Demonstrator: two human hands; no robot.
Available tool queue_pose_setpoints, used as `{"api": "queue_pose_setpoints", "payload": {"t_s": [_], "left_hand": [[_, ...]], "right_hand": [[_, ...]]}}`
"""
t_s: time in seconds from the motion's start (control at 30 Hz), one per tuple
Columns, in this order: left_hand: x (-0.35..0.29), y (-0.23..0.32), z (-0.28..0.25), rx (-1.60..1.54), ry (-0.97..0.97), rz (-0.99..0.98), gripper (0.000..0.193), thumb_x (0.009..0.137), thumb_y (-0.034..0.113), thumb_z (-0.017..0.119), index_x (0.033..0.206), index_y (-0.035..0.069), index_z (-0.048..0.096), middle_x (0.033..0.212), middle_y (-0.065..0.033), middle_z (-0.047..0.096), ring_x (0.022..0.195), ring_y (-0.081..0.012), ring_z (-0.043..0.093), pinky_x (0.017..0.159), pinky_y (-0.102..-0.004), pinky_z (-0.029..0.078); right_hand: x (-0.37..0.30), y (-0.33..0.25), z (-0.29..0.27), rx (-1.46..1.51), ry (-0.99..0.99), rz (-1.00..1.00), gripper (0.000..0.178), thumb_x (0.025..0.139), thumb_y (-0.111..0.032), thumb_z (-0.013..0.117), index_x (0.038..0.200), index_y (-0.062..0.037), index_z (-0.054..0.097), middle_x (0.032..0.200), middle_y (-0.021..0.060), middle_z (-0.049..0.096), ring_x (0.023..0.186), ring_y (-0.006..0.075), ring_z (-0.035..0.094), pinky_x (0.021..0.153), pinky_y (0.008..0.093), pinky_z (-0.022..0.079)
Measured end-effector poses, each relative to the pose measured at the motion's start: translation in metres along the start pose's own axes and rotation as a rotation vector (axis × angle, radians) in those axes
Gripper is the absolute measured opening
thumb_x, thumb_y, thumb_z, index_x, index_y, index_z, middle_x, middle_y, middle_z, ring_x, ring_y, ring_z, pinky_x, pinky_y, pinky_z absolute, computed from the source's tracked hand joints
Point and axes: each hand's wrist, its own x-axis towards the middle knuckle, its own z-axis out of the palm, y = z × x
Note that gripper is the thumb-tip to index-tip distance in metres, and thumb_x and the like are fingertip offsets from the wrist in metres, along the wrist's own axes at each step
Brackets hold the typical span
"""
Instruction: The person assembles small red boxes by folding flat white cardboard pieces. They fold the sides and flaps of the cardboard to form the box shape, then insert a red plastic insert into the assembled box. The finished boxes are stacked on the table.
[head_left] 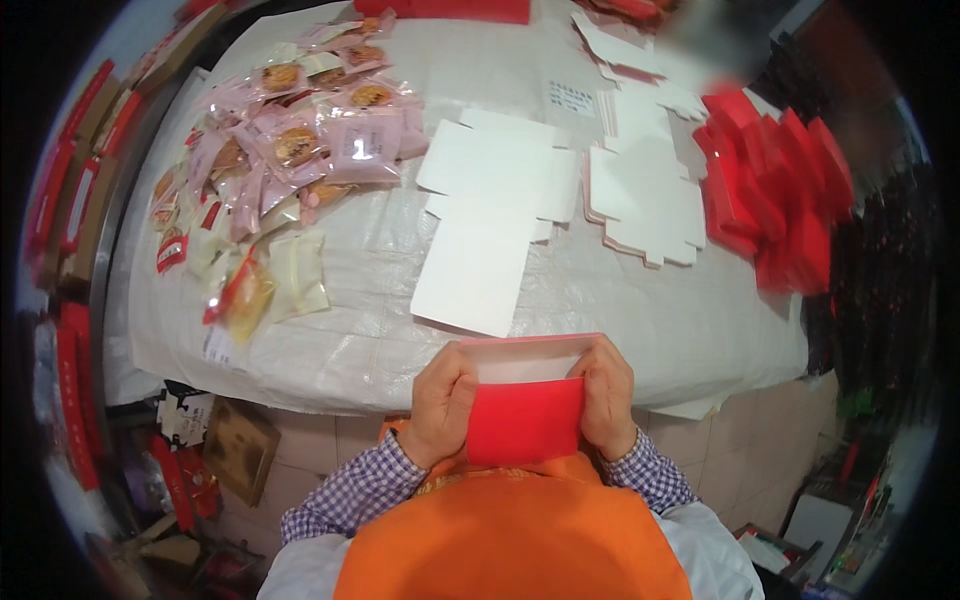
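The left hand's fingers point(462, 388) and the right hand's fingers point(597, 378) are grasping a red box point(525, 422), one hand curled around each end, so that it sits squarely between them. Its mouth, pale inside, gapes between the two grips, and the red near wall shows bare from one hand to the other. I can't make out the fingertips tucked behind the ends.

The person holds the red box in front of an orange apron point(520, 540), just off the near edge of the counter point(370, 350); whether it touches the apron I can't tell. Checked cuffs point(365, 485) show on both sides below it.

Straight beyond the red box a white cardboard blank point(490, 220) lies flat, its near end closest to the hands. Beyond the box and to its right is a stack of similar blanks point(645, 195), and farther right a jumbled red pile point(775, 190) of boxy pieces. To the left of the red box and beyond it, wrapped pastries point(297, 147) are heaped in clear and pinkish packets, with a yellowish packet point(247, 300) on the side nearest the box. Floor tiles point(740, 435) show lower down, to the box's right.
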Motion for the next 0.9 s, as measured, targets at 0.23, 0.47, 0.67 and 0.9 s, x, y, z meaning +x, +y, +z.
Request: {"api": "queue_pose_setpoints", "payload": {"t_s": [0.23,0.47,0.67,0.9], "left_hand": [[-0.01,-0.007,-0.01,-0.093,0.314,-0.188,0.019,0.103,0.011,0.053,0.087,0.001,0.051,0.082,-0.0079,0.05,0.074,-0.0162,0.048,0.068,-0.0296,0.042],[-0.026,-0.006,-0.018,-0.003,0.324,-0.201,0.021,0.104,0.014,0.051,0.086,0.002,0.05,0.08,-0.0052,0.049,0.074,-0.0143,0.048,0.067,-0.0295,0.042],[-0.032,0.007,-0.024,0.062,0.38,-0.26,0.02,0.098,0.014,0.06,0.084,0.001,0.054,0.085,-0.0157,0.058,0.077,-0.0263,0.058,0.071,-0.0355,0.049],[-0.034,0.003,-0.025,0.092,0.451,-0.323,0.017,0.099,0.012,0.05,0.087,0.002,0.055,0.078,-0.0085,0.058,0.073,-0.0163,0.054,0.069,-0.0319,0.048]], "right_hand": [[0.065,-0.004,0.013,0.274,0.072,0.046,0.027,0.107,-0.018,0.047,0.1,0.0013,0.064,0.1,0.0119,0.065,0.093,0.0198,0.064,0.08,0.0314,0.051],[0.215,0.028,0.094,-0.419,-0.264,-0.531,0.044,0.085,-0.006,0.075,0.127,-0.0043,0.061,0.126,0.0172,0.062,0.112,0.0323,0.062,0.096,0.0396,0.053],[0.287,0.05,0.2,-0.653,-0.293,-0.614,0.078,0.081,-0.016,0.081,0.149,-0.0066,0.045,0.144,0.0215,0.05,0.13,0.0375,0.052,0.109,0.0463,0.045],[0.329,0.058,0.195,-0.467,-0.491,-0.433,0.056,0.084,-0.014,0.076,0.135,-0.0039,0.055,0.129,0.0226,0.061,0.121,0.0386,0.059,0.102,0.0456,0.049]]}}
